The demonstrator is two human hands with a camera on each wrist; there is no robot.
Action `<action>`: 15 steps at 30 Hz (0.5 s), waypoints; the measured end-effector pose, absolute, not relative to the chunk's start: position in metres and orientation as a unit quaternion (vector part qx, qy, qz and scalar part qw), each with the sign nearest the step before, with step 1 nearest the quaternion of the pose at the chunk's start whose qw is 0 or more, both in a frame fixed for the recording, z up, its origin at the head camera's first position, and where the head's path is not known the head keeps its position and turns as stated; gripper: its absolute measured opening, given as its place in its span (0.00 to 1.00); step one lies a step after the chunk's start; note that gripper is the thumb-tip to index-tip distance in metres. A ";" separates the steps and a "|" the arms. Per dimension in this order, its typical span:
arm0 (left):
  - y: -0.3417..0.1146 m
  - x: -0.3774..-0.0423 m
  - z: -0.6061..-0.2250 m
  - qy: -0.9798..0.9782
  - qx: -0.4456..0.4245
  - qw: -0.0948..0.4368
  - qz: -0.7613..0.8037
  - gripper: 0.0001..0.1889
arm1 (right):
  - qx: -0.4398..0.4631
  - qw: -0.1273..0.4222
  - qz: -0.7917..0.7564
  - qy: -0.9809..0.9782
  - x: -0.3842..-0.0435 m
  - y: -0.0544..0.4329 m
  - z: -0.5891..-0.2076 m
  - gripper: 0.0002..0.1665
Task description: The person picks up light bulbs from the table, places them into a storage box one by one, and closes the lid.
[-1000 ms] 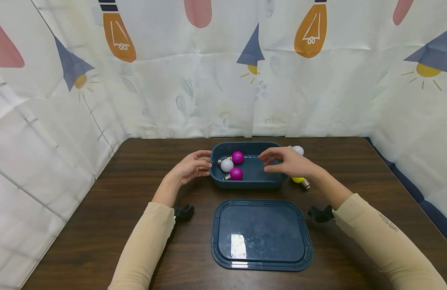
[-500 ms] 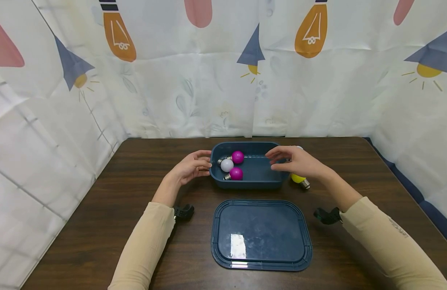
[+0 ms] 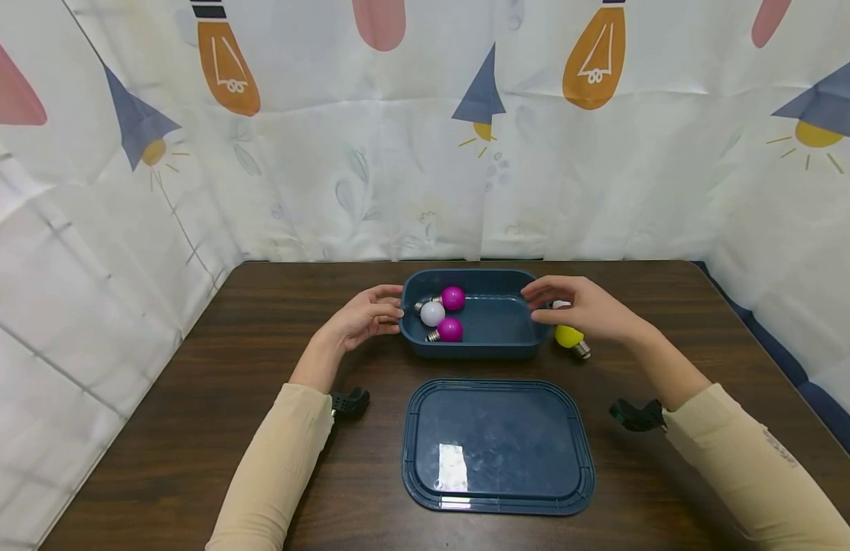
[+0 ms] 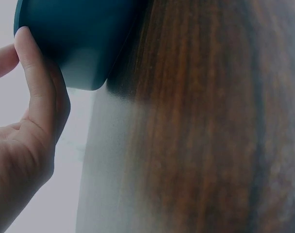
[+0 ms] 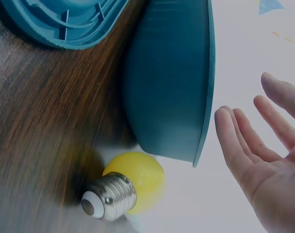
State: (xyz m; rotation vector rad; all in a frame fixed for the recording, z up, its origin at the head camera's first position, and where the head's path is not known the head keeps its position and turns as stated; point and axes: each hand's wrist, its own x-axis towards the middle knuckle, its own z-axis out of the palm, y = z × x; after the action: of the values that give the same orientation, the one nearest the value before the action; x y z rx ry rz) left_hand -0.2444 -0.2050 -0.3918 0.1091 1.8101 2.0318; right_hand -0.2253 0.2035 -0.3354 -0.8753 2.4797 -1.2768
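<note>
A dark blue plastic box (image 3: 480, 350) stands at the back of the table, with two magenta bulbs (image 3: 453, 298) and a white bulb (image 3: 432, 314) lying in its left half. My left hand (image 3: 361, 317) touches the box's left end, its fingertips at the rim in the left wrist view. Above the right end of the box hovers my right hand (image 3: 583, 306), fingers loosely spread and holding nothing. Just right of the box, below that hand, a yellow bulb (image 5: 140, 179) lies on the table, its metal screw base outward. A white bulb behind it is mostly hidden by the right hand.
The box's flat blue lid (image 3: 496, 448) lies on the brown wooden table (image 3: 259, 459) in front of the box. A printed white curtain (image 3: 397, 184) hangs behind the table and along its sides.
My right hand has moved right, from over the box's inside to its right end, uncovering more of the yellow bulb. The left hand has stayed at the box.
</note>
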 end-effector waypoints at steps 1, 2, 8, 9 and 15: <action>-0.205 -0.244 -0.392 0.650 0.040 0.208 0.730 0.31 | -0.295 0.108 -0.434 0.844 -0.225 0.205 -0.335 0.22; -0.205 -0.244 -0.392 0.649 0.040 0.208 0.730 0.31 | -0.293 0.107 -0.433 0.846 -0.225 0.207 -0.335 0.22; -0.205 -0.245 -0.393 0.651 0.040 0.207 0.729 0.31 | -0.285 0.108 -0.454 0.837 -0.222 0.217 -0.335 0.22; -0.205 -0.245 -0.393 0.651 0.041 0.207 0.729 0.31 | -0.284 0.107 -0.459 0.835 -0.222 0.219 -0.336 0.22; -0.205 -0.245 -0.393 0.651 0.042 0.207 0.729 0.32 | -0.280 0.099 -0.464 0.835 -0.220 0.230 -0.339 0.24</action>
State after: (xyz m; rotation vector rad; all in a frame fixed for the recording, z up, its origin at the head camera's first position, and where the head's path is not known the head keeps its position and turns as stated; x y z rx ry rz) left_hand -0.2450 -0.2054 -0.3933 0.1165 1.8133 2.0289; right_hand -0.2196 0.2302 -0.3392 -0.8267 2.4686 -1.3714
